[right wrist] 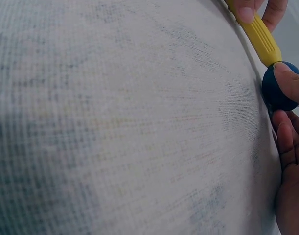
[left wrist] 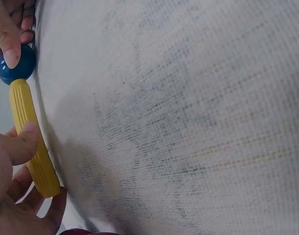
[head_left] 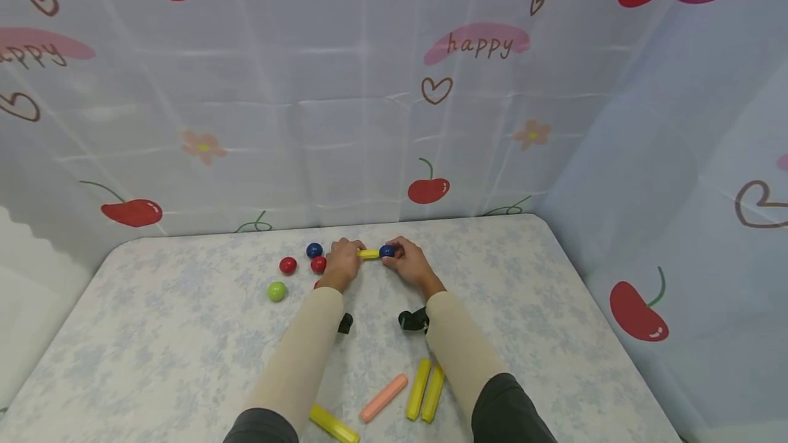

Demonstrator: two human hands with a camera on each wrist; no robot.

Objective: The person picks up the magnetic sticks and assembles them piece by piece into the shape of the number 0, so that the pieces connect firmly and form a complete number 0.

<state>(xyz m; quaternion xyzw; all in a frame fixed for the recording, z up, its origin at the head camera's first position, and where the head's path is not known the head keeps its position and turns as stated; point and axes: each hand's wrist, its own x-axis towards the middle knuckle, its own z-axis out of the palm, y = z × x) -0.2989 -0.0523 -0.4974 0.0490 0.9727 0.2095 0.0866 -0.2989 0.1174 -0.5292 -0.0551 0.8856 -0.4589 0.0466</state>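
My left hand [head_left: 343,260] grips a ridged yellow stick [left wrist: 28,110] near the far end of the table. Thumb and fingers of my right hand [head_left: 410,262] pinch a glossy dark blue ball [right wrist: 279,88]. The ball sits against one end of the stick, in line with it, in both wrist views. In the head view, part of the stick [head_left: 369,253] is covered by the left hand.
Left of the left hand lie another blue ball [head_left: 314,250], red balls [head_left: 288,265] and a green ball [head_left: 277,291]. Nearer the front are yellow sticks [head_left: 418,389] and an orange-pink stick [head_left: 384,398]. A printed curtain [head_left: 345,122] hangs behind the table [head_left: 185,340].
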